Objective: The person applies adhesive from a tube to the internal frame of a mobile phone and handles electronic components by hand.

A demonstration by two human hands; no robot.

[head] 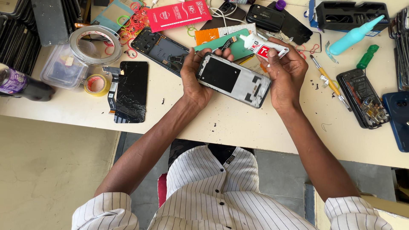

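Above the cream table (238,123), my left hand (197,76) grips the left end of a phone frame (233,79), a silver-edged panel with a black square in it. My right hand (286,72) supports the frame's right end and also holds a small white and red glue tube (260,46), its nozzle pointing left over the frame's top edge. The frame is tilted, lower at the right.
A cracked black screen (132,90) lies left, by a yellow tape roll (97,84), a clear tape roll (94,43) and a plastic box (64,70). An open phone back (159,50) lies behind. At right are a dismantled phone (362,99), tweezers (330,83), a green screwdriver (367,56) and a teal bottle (355,35).
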